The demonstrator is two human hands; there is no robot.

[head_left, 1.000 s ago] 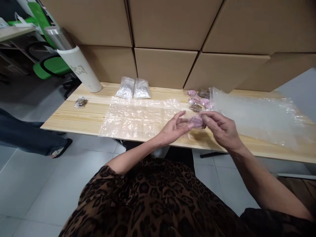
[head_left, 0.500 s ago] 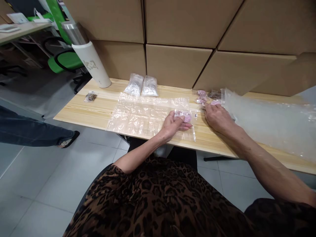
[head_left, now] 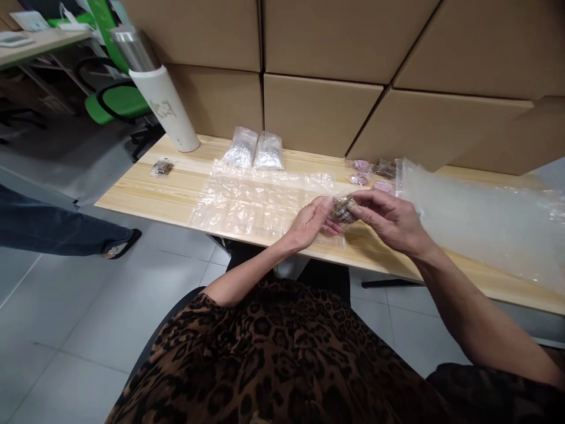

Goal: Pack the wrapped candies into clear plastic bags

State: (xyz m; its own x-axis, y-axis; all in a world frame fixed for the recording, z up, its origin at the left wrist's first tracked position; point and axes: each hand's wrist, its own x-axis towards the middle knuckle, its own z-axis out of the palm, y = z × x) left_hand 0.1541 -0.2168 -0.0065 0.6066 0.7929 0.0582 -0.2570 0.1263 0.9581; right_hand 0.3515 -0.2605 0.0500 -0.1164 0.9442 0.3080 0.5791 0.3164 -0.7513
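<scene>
brown packet [head_left: 344, 209], long axis sideways, between hands

Your left hand [head_left: 311, 222] and right hand [head_left: 388, 219] meet fingertip to fingertip in front of you, both forearms reaching forward, fingers pinched together.

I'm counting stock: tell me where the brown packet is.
Head view: the brown packet is pinched between the left hand and right hand, above the table's near edge, right of the plastic sheet.

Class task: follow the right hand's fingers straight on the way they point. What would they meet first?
The right hand points leftward at the small brown packet it pinches, so next comes the left hand on the packet's other side, then probably the clear plastic sheet.
</scene>
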